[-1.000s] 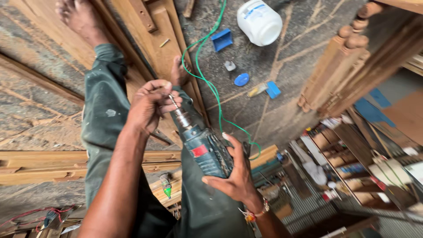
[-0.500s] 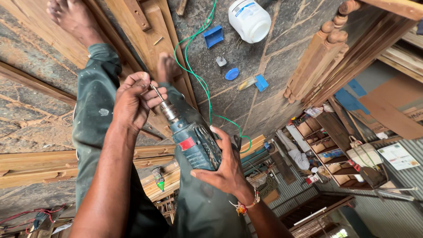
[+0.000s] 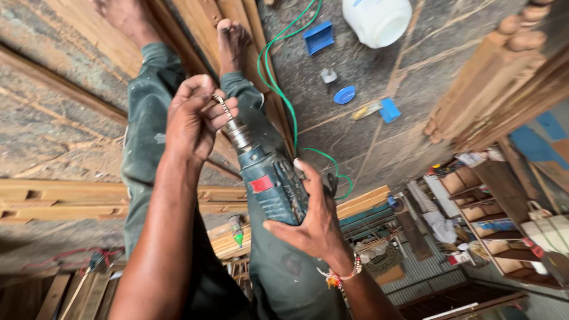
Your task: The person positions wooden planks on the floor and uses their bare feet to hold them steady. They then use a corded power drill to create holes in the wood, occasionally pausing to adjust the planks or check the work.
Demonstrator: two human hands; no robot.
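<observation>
The right hand (image 3: 308, 222) grips the body of the blue-green drill (image 3: 269, 184), held over the person's lap, as it did 1 second ago. The left hand (image 3: 192, 121) has stayed pinched around the drill bit (image 3: 223, 108) at the chuck, while the view has swung, so the green cord (image 3: 278, 89) and white jar (image 3: 376, 21) sit nearer the top; the bit looks like it is being fitted.
</observation>
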